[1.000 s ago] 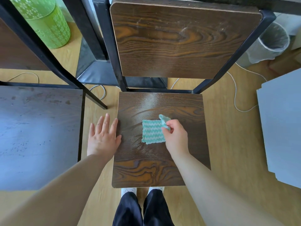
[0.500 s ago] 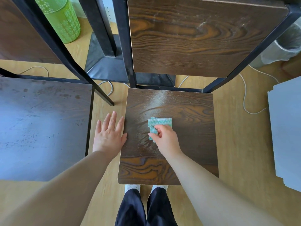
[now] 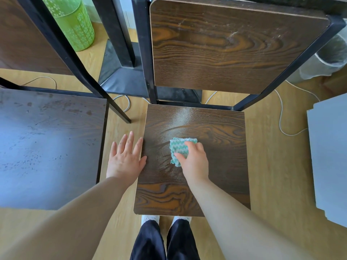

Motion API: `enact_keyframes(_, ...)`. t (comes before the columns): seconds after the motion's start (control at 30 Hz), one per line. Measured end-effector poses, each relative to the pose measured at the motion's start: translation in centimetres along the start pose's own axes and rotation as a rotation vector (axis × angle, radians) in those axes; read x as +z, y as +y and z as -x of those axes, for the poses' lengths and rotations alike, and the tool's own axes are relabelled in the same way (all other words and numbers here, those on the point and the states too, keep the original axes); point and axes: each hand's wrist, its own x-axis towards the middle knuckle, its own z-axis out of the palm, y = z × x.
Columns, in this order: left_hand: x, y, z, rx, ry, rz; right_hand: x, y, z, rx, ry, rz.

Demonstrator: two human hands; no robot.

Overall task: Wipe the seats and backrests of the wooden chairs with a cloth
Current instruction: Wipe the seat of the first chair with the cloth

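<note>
Floor (image 3: 272, 166): light wood-look boards, running under everything in the frame.

Left chair seat (image 3: 47, 147): dark and speckled, filling the left middle of the frame and catching a bluish glare.

Backrest (image 3: 225, 49): brown wood-grain panel, standing across the upper centre and showing pale dusty smears near its top edge.

Centre chair seat (image 3: 221, 132): brown wood-grain square, sitting in the middle of the frame below the backrest. A pale dusty streak (image 3: 182, 117) is running down from its far edge.

Black metal frame (image 3: 146, 53): carrying the backrest and sloping down to the rear of the seat.

Grey panel (image 3: 330, 156): lying at the right edge of the frame, well apart from the seat.

Green bin (image 3: 75, 25): patterned, standing at the upper left behind the frame bars.

Lined waste bin (image 3: 326, 61): clear bag, sitting at the upper right.

White cable (image 3: 280, 117): trailing over the floor right of the seat.

Dark trousers (image 3: 165, 241): showing at the bottom centre, just below the seat's near edge.

Left hand (image 3: 125, 158): lying flat with fingers straight and slightly spread, beside the centre seat's left edge, thumb overlapping the wood. It is holding nothing.

Right hand (image 3: 195, 162): resting on the middle of the centre seat, fingers bending down over the cloth and thumb lying across it, holding it against the wood.

Cloth (image 3: 180, 145): teal and white zigzag weave, lying on the centre seat just below the dusty streak, partly hiding under the right hand.
</note>
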Motion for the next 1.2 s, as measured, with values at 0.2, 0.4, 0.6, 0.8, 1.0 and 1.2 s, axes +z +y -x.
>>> enact_keyframes(0.2, 0.3, -0.3, 0.0, 0.015, -0.004, -0.011, 2.1, -1.3, 0.1, -0.058, 0.113, 0.32)
enact_keyframes(0.4, 0.4, -0.2, -0.1, 0.022, -0.002, -0.011, 1.9, 0.0, -0.7, -0.194, 0.073, 0.346)
enact_keyframes(0.6, -0.1, 0.8, -0.5, 0.023, 0.033, 0.032, -0.8, 1.3, -1.4, -0.218, 0.035, 0.182)
enact_keyframes(0.8, -0.7, 0.4, -1.5, 0.032, 0.068, 0.045, -7.4, 6.0, -5.1, -0.024, 0.246, 0.128)
enact_keyframes(1.0, -0.3, -0.8, -2.4, 0.031, 0.085, 0.024, -12.3, 11.0, -10.5, 0.278, 0.383, 0.066)
enact_keyframes(1.2, 1.2, -1.5, -2.5, 0.009, 0.062, 0.016, -10.1, 9.7, -13.4, 0.328, 0.348, 0.009)
